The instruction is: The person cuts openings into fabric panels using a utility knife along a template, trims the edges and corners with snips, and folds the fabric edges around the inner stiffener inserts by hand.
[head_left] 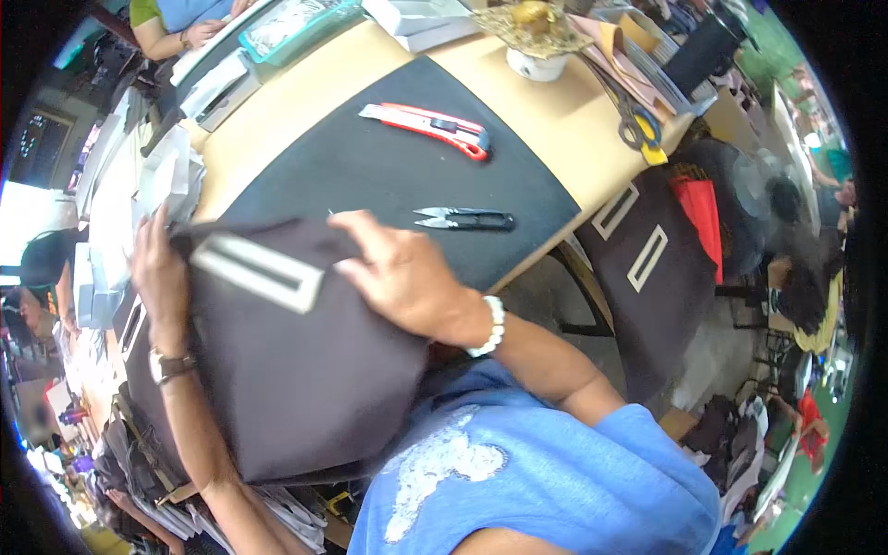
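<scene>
A dark brown fabric piece (314,379) with a white rectangular frame (259,273) on it hangs over the table's near edge. My left hand (161,277) lies along its left edge, fingers pointing up; what the fingers grip is blurred. At the fabric's upper right corner is my right hand (402,273), thumb and forefinger pinched on the cloth. Just beyond, on a black mat (324,166), lie a red utility knife (430,128) and small black thread snips (467,219).
Blue-handled scissors (634,125) and a white pot (536,63) stand at the table's back right. More dark fabric with white frames (647,259) hangs at right. A teal tray (296,32) and another person's hands (203,32) are at the top left.
</scene>
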